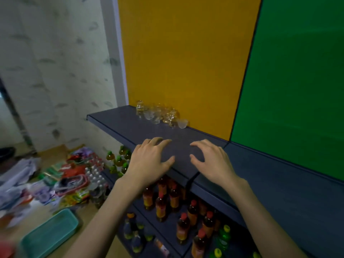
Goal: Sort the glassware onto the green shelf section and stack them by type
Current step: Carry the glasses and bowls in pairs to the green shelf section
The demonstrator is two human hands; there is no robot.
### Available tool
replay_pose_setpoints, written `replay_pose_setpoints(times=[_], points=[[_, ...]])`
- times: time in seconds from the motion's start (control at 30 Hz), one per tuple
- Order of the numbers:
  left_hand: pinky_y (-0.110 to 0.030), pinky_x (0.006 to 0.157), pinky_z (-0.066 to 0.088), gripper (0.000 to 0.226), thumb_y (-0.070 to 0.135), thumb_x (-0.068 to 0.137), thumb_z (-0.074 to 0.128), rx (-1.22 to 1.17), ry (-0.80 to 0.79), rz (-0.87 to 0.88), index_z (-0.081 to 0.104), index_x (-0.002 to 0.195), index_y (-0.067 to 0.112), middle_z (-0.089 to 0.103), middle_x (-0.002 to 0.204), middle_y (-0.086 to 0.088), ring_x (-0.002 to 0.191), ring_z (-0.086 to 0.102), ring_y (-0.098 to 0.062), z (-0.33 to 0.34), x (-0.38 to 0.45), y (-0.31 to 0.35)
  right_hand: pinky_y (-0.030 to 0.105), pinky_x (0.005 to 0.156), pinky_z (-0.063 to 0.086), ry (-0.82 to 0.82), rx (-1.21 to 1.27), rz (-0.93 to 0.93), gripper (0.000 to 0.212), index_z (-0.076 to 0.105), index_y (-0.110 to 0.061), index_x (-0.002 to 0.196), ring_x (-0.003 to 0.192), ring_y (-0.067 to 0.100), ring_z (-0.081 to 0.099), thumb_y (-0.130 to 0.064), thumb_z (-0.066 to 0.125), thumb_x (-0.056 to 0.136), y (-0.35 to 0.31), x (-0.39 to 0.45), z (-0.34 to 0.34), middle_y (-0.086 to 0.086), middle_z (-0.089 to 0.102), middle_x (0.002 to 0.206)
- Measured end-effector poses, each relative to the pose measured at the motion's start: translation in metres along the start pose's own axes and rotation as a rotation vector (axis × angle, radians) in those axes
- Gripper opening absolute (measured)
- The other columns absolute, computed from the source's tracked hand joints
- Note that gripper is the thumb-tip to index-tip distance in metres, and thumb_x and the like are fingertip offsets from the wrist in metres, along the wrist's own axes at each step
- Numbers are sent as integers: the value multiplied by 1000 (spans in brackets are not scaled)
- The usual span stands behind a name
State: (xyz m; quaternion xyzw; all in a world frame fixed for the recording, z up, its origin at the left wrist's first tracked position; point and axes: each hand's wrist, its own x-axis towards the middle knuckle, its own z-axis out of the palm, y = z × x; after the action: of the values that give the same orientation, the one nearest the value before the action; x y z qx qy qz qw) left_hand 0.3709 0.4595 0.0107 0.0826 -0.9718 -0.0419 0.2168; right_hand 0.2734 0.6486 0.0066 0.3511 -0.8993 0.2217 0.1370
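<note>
Several clear glasses and small jars (158,114) stand clustered at the back of a dark shelf (119,121), against the yellow back panel (182,58). A small glass bowl (182,123) sits at the cluster's right end. The green back panel (297,81) lies to the right, above its own dark shelf section (279,175), which holds nothing visible. My left hand (150,161) and my right hand (210,161) hover palm down over the front of the yellow section's shelf, fingers loosely spread, holding nothing. Both are well short of the glassware.
Lower shelves carry bottles with red caps (176,205) and with green caps (119,161). On the floor at left lie packaged goods (70,175) and a teal tray (48,233). A patterned wall (55,71) stands at left.
</note>
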Motion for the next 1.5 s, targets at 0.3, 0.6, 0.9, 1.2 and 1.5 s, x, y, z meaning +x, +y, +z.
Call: replay_pose_setpoints(times=[0.3,0.6,0.9,1.2,1.5], points=[[-42,103,44,65,65,93,43,17,-15,-75,40,151,35,47,151,4,135,46,-23,12,24,-107,36,94,44,-51,-24,-32,42,54,-29,135,119,18,57,-44,55,96,-47,82,62,-8,53,137],[-43,104,44,65,63,94,45,36,-72,-53,39,151,34,45,152,4,136,44,-23,46,98,-215,35,93,44,-82,-68,-42,43,52,-29,137,120,17,55,-45,53,96,-72,182,139,-7,52,137],[-44,104,42,63,61,95,45,88,-90,39,38,151,34,44,153,3,135,45,-24,64,216,-305,37,92,48,-40,-154,54,45,52,-26,137,118,18,55,-45,53,96,-63,283,172,-5,54,134],[-44,100,44,62,58,93,50,3,-57,131,42,148,29,48,148,1,129,49,-26,100,304,-348,38,88,49,4,-210,180,41,56,-26,132,108,17,59,-41,57,94,-56,338,190,-5,58,124],[-46,95,46,66,57,91,53,-13,-115,184,41,146,23,51,141,-8,125,52,-32,148,398,-420,38,81,51,32,-326,377,40,58,-26,130,108,22,61,-42,57,93,-74,378,220,-4,60,120]])
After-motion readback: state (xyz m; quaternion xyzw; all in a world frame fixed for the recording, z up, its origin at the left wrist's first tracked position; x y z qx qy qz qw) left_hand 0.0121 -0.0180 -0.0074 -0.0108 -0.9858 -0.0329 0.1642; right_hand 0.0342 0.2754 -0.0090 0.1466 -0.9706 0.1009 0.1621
